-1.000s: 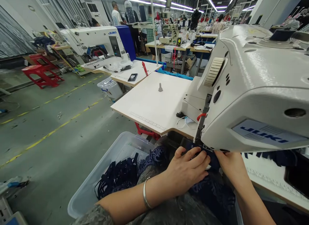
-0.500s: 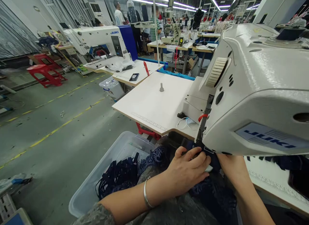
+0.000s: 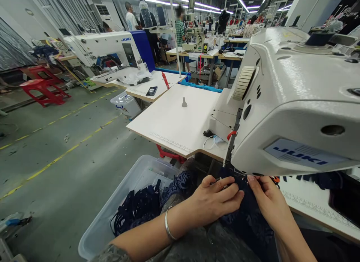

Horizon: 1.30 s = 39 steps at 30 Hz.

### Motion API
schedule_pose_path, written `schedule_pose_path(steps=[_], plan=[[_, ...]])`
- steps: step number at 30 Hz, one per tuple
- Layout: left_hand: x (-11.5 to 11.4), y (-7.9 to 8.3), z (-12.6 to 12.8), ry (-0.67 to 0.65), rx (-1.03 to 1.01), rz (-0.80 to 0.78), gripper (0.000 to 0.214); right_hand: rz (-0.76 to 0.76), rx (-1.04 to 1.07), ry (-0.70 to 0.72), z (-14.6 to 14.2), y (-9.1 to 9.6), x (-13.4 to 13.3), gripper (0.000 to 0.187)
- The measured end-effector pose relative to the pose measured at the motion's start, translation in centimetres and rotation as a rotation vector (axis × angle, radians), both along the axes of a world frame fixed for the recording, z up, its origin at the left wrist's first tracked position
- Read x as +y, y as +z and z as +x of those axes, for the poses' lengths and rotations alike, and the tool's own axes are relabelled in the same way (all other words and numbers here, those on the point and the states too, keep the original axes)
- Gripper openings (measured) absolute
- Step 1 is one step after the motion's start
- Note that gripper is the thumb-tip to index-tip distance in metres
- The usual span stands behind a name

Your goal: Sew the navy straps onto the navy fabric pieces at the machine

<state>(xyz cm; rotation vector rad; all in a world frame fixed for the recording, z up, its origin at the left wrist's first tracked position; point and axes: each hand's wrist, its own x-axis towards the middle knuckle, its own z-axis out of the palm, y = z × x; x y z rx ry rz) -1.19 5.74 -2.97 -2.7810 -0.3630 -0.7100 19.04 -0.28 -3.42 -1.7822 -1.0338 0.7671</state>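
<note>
A navy lace garment piece (image 3: 247, 220) hangs over my lap, its upper edge under the head of a white JUKI sewing machine (image 3: 292, 108). My left hand (image 3: 218, 198), with a bangle at the wrist, has curled fingers closed on the fabric just in front of the needle area. Something small and shiny shows between its fingers, too little to name. To the right, my right hand (image 3: 266, 196) pinches the fabric's edge between thumb and fingers, below the machine head. The needle and presser foot are hidden.
A clear plastic bin (image 3: 112, 205) at my left holds navy straps and lace (image 3: 140, 204). The white machine table (image 3: 180, 119) carries a small grey peg (image 3: 184, 102). Beyond stand another sewing machine (image 3: 104, 53), a phone (image 3: 152, 91) and red stools (image 3: 45, 87). Several people are farther back.
My right hand has come out from behind the machine head, its thumb and fingers now visible at the fabric. A pale piece by my left fingers no longer shows. The view has shifted slightly.
</note>
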Motion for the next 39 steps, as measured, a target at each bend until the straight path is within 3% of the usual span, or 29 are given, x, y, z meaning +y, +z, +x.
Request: schedule_pose_path(steps=[5, 12, 19, 25, 29, 39], plan=[[-0.2, 0.9, 0.3, 0.006, 0.053, -0.026, 0.026, 0.043, -0.004, 0.003, -0.4, -0.2, 0.0, 0.038], [-0.4, 2.2, 0.4, 0.018, 0.119, -0.16, 0.039, 0.103, 0.033, -0.01, -0.7, -0.5, 0.1, 0.035], [-0.7, 1.1, 0.5, 0.062, 0.022, -0.176, 0.034, 0.111, 0.009, -0.022, 0.1, -1.7, 0.7, 0.038], [-0.6, 0.6, 1.0, 0.113, -0.032, -0.156, 0.029, 0.044, -0.105, -0.013, 0.2, -0.4, 2.3, 0.034], [-0.4, 0.8, 1.3, 0.134, -0.037, -0.167, 0.031, 0.083, -0.207, 0.03, 0.2, 0.3, 3.1, 0.031], [-0.4, 0.6, 2.0, 0.172, -0.059, -0.192, 0.036, 0.211, -0.221, 0.045, 1.0, -0.8, 3.8, 0.025]])
